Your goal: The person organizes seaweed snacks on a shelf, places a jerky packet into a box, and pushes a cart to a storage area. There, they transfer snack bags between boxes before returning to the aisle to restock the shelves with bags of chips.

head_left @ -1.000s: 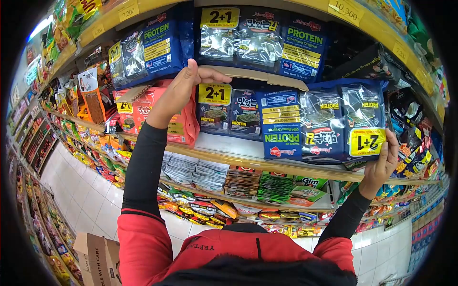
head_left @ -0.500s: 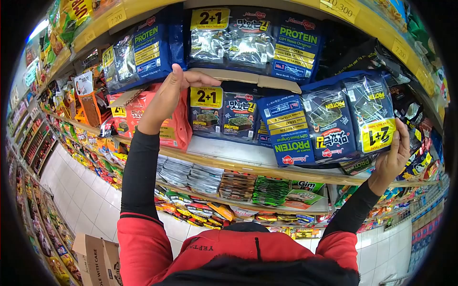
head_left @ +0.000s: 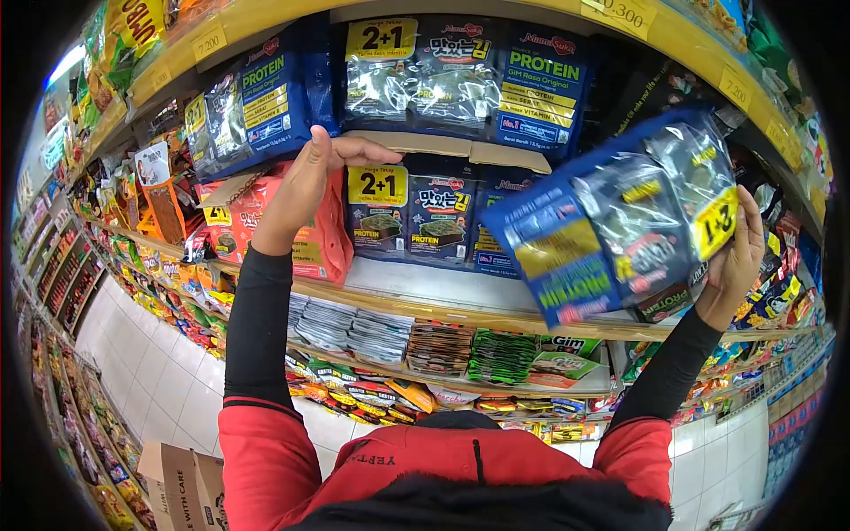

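My right hand [head_left: 739, 252] grips the right end of a blue seaweed snack pack [head_left: 633, 221], which is tilted, blurred and upside down, with its left end hanging lower. Its label reads 2+1. My left hand [head_left: 314, 173] has its thumb raised and fingers stretched to the right, by the top edge of an open carton [head_left: 425, 143]. Inside that carton stand upright blue packs [head_left: 438, 212]. More blue packs [head_left: 456, 75] stand on top of it. Pink packs [head_left: 319, 234] are just below my left hand.
A yellow shelf edge [head_left: 496, 9] with price tags runs overhead. Below are stacks of silver, brown and green packets [head_left: 505, 354]. An open cardboard box [head_left: 181, 487] sits on the tiled floor at the lower left. Another snack shelf [head_left: 71, 425] stands at the far left.
The pack in my right hand has tilted, its right end rising and its left end dropping, uncovering more of the carton's packs. My left hand has barely moved.
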Tool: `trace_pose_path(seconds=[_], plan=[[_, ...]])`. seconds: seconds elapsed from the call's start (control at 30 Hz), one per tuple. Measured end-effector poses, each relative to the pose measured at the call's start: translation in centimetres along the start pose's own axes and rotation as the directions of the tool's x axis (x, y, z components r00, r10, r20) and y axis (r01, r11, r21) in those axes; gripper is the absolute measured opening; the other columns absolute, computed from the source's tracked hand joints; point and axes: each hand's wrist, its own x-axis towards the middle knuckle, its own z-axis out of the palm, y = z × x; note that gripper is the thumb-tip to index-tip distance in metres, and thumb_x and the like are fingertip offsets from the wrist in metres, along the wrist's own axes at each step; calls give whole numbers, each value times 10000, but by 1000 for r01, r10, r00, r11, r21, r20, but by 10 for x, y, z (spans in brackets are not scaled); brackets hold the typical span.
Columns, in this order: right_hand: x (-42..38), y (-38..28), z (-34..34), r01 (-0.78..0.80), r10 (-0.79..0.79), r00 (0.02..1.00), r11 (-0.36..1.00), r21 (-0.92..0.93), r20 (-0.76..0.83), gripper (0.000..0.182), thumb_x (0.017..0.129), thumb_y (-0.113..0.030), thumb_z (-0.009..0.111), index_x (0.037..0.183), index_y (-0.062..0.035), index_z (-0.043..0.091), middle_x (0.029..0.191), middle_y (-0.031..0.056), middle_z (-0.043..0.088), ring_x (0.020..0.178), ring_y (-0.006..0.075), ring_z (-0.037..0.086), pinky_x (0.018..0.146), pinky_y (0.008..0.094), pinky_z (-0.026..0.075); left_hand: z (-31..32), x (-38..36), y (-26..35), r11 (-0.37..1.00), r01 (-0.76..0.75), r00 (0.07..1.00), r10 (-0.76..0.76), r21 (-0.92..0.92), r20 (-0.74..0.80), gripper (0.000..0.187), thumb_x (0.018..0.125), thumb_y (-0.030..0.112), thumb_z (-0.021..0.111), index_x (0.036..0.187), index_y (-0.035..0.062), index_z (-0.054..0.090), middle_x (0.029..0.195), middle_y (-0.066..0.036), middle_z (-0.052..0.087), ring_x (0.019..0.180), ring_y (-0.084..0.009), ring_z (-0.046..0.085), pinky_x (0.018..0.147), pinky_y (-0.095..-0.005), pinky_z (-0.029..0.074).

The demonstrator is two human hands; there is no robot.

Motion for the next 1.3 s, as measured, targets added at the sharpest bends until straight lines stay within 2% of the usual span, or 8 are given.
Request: trace_pose_path(seconds=[0.13,0.3,0.33,0.5,0.7,0.87,1.07,1.3], plan=[[1,8,-15,14,-15,1000,997,-79,-1,276,933,-74,453,1177,40,513,1151,156,577,1027,170,575,881,278,473,-2,0,0,999,14,1000,-15,34,20,902,889,630,55,1044,-71,601,1073,-177,618,1070,-266,558,993,-359,349],[-12,13,40,35,-40,973,999,28,225,126,884,-17,473,928,-3,590,816,42,496,742,110,495,690,213,415,0,-1,4,998,47,998,-49,50,35,939,870,658,40,1069,-79,587,1093,-192,604,1096,-271,541,1010,-363,326],[-15,3,55,113,-131,921,991,71,366,165,856,41,461,940,-7,595,859,93,507,772,187,551,739,240,457,0,-2,6,997,59,998,-60,53,29,937,873,654,35,1067,-78,587,1092,-190,603,1098,-269,538,1012,-362,323],[-16,-21,113,294,-28,746,910,-291,666,174,722,110,513,796,5,630,753,81,525,697,156,501,618,249,371,1,-1,8,997,36,999,-38,63,29,861,915,601,85,1066,-84,584,1083,-183,609,1074,-258,554,988,-353,354],[-17,-2,167,606,-106,503,751,-263,857,129,637,73,595,719,-25,579,725,64,570,777,256,524,679,329,415,9,-2,9,980,-35,998,44,196,-43,286,895,241,564,993,-9,661,905,-115,679,837,-119,608,735,-266,474],[-36,25,202,834,-156,348,501,-229,924,117,666,-64,584,769,-120,585,731,8,551,744,204,565,574,317,468,15,-6,8,974,11,1000,-13,226,6,310,876,256,593,1012,-16,651,879,-124,682,796,-119,614,708,-274,485],[-40,19,221,777,-12,319,576,-255,948,155,703,-50,575,851,-92,586,773,57,568,723,252,609,561,345,484,17,-9,12,968,20,1000,-22,252,6,345,854,251,617,1051,-33,622,901,-136,673,799,-117,605,715,-275,480],[-70,9,212,319,312,188,877,-358,931,246,849,-145,559,1057,-14,540,991,165,528,916,361,551,778,414,454,18,-8,15,927,-79,997,76,367,22,354,832,239,620,1072,-21,611,997,-191,642,893,-266,630,785,-318,465]])
